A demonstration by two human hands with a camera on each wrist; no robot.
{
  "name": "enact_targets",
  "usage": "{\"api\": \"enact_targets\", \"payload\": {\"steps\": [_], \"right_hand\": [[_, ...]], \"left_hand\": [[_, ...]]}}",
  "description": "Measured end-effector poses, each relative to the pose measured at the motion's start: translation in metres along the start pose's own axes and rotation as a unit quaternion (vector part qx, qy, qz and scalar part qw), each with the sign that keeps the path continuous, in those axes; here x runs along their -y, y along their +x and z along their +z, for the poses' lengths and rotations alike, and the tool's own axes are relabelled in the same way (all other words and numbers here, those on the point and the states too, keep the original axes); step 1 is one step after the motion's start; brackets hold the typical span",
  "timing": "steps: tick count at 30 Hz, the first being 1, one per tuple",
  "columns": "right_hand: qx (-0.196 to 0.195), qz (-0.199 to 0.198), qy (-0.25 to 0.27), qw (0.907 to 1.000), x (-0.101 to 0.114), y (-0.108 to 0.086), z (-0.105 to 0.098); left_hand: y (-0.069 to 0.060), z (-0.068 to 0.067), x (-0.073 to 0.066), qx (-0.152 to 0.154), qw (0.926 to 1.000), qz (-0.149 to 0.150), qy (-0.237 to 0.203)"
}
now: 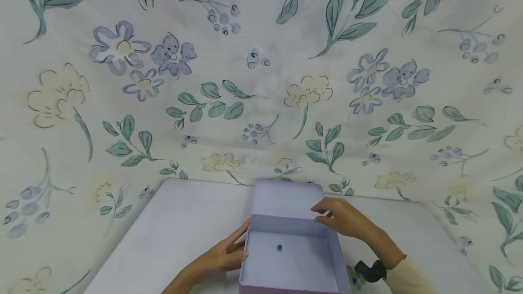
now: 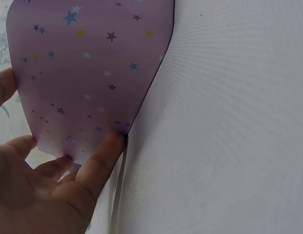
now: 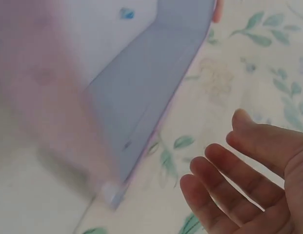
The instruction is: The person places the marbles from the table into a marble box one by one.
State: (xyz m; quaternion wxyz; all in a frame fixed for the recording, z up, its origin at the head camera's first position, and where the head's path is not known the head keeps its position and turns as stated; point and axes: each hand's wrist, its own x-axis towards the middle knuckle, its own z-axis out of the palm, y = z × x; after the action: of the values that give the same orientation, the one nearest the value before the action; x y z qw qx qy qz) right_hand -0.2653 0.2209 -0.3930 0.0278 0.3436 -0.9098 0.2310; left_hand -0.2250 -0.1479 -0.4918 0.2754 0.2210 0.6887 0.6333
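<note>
A shallow box point(image 1: 289, 226) stands with its lid point(image 1: 282, 196) folded back behind it. Its inside is pale lilac; its outer wall point(image 2: 92, 73) is pink-lilac with coloured stars. One small blue piece point(image 1: 279, 247) lies on the box floor, too small to name; the right wrist view shows this blue piece point(image 3: 127, 13) too. Against the box's left side, my left hand point(image 1: 218, 257) rests its extended fingertips and thumb. My right hand point(image 1: 345, 217) hovers by the box's back right corner and the lid, fingers loosely bent, with nothing held.
Under the box is a white table point(image 1: 196, 212). A floral cloth point(image 1: 261, 103) hangs behind it, and floral print also shows right of the box. A dark band point(image 1: 371, 270) sits on my right wrist, beside a light sleeve point(image 1: 408, 278).
</note>
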Motion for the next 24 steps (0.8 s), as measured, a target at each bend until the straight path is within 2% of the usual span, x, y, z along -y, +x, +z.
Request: {"api": "enact_targets", "payload": {"steps": [3,8,12,18,22,24], "right_hand": [[-0.009,0.011,0.004,0.9999,-0.013,-0.017,-0.007],[-0.005,0.061,0.023,0.9979,-0.031,-0.044,-0.009],[0.004,0.082,0.040,0.9959,-0.041,-0.063,-0.006],[0.002,0.104,0.042,0.9936,-0.054,-0.090,0.000],[0.028,0.126,0.067,0.9893,-0.063,-0.106,0.011],[0.040,0.122,0.083,0.9881,-0.067,-0.113,0.017]], "left_hand": [[0.003,0.000,0.001,0.001,1.0000,0.004,-0.001],[0.006,-0.001,0.001,-0.003,1.0000,0.005,-0.001],[0.005,-0.001,0.001,-0.005,1.0000,-0.002,-0.002],[0.003,0.001,0.003,-0.002,1.0000,0.003,-0.004],[0.001,0.001,0.004,0.005,1.0000,0.005,0.001],[0.000,0.000,0.004,0.007,1.0000,0.004,0.003]]}}
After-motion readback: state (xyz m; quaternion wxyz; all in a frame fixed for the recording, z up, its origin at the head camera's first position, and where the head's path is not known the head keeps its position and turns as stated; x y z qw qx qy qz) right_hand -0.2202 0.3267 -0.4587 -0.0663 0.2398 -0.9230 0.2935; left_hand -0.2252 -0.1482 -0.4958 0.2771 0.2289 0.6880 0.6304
